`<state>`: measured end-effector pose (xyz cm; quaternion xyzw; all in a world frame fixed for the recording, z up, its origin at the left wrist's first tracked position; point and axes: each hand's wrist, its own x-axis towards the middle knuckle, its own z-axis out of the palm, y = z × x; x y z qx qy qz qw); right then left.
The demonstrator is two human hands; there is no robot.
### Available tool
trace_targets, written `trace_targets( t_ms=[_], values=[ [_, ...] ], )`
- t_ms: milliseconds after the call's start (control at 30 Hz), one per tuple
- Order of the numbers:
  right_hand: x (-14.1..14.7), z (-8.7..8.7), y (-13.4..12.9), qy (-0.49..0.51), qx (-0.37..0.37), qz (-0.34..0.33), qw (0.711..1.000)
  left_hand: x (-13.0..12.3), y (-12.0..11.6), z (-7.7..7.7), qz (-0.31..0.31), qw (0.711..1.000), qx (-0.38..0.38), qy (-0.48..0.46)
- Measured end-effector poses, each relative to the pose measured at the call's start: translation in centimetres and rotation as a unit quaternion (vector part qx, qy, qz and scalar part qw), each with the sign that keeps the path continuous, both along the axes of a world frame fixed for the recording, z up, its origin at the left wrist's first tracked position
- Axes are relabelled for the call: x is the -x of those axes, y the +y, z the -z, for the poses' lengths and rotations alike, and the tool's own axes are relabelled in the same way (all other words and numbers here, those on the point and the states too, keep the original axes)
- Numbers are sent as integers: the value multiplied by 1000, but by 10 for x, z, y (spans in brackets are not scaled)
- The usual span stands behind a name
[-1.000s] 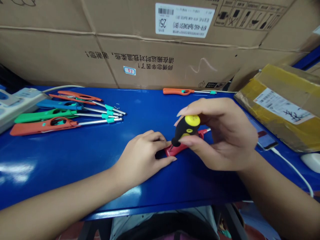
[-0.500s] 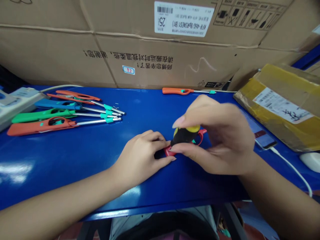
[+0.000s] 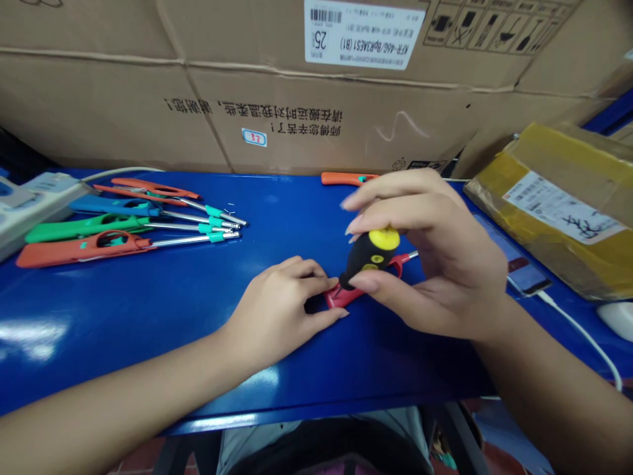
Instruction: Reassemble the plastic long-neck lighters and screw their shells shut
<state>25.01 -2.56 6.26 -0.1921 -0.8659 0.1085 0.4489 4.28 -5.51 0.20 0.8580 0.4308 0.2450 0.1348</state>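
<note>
A red long-nosed lighter (image 3: pixel 342 297) lies on the blue table in front of me. My left hand (image 3: pixel 289 300) pinches its near end between thumb and fingers, pressing it to the tabletop. A stubby black and yellow screwdriver (image 3: pixel 370 256) stands tilted over that end, its thin shaft touching the red body. My right hand (image 3: pixel 435 251) is around the screwdriver's handle, thumb against its lower part and fingers loosely curled above. The right hand hides part of the lighter; some of its metal nozzle shows beyond the handle.
Several long-nosed lighters (image 3: pixel 89 249) lie at left with small metal pieces near their tips, beside a white power strip (image 3: pixel 44 198). Another orange lighter (image 3: pixel 346 179) lies at the back. A large carton (image 3: pixel 217 86) stands behind; a taped box (image 3: pixel 554 204), phone (image 3: pixel 527 277) and white mouse (image 3: pixel 616 318) are right.
My right fingers have lifted and spread around the handle, uncovering more of the screwdriver and its shaft. The left hand and red lighter have stayed in place.
</note>
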Motion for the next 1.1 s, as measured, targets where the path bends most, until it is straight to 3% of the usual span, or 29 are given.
trace_targets(
  t_ms=[133,267,367,500,667,900,1100],
  values=[
    [-2,0,-4,-2,84,-59,995,0,0,0,0,1000,-11,6],
    [5,2,-1,55,31,-48,997,-1,0,0,-2,1000,-10,0],
    [5,-1,1,21,-13,-34,999,-1,0,1,-5,1000,-14,4],
    [-1,-5,-1,-27,32,-44,998,0,1,2,3,1000,-6,5],
    [0,0,-2,9,43,-55,997,1,1,3,4,1000,-15,3],
    [3,11,-1,67,244,-50,966,1,5,3,10,1000,-14,15],
    [3,15,4,79,265,-61,959,2,7,2,15,999,-30,33]
  ],
)
